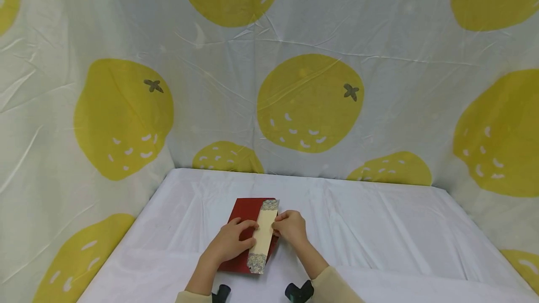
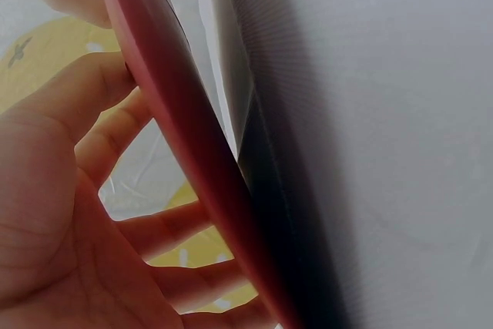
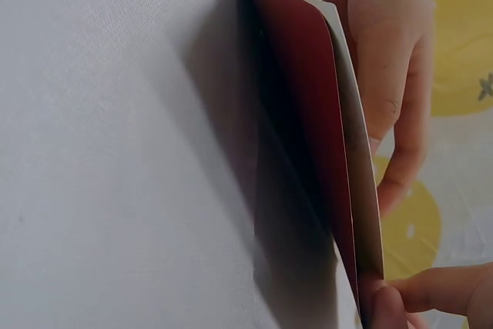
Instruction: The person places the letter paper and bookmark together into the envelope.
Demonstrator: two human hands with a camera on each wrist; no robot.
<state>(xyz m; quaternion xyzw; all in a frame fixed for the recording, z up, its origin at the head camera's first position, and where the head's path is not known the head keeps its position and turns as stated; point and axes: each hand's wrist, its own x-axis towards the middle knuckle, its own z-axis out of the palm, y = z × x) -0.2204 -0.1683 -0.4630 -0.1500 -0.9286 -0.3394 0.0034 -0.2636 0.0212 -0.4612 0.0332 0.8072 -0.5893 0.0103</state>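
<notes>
A thin red card or folder (image 1: 245,212) lies on the white-covered table, with a cream band (image 1: 265,228) along its right side. Grey lace-like patterns mark both ends of the band. My left hand (image 1: 231,241) rests on the red cover with fingers spread, its thumb and forefinger touching the band's left edge. At the right edge, my right hand (image 1: 291,228) pinches the band between thumb and finger. From the right wrist, the red flap (image 3: 308,67) stands raised off the cloth, and a narrow gap shows between it and the band. What lies inside the card is hidden.
White cloth (image 1: 370,228) with creases covers the table. Behind and at the sides hangs a pale curtain (image 1: 396,106) printed with large yellow fruit. Black devices (image 1: 300,291) sit at both wrists near the lower edge of the head view.
</notes>
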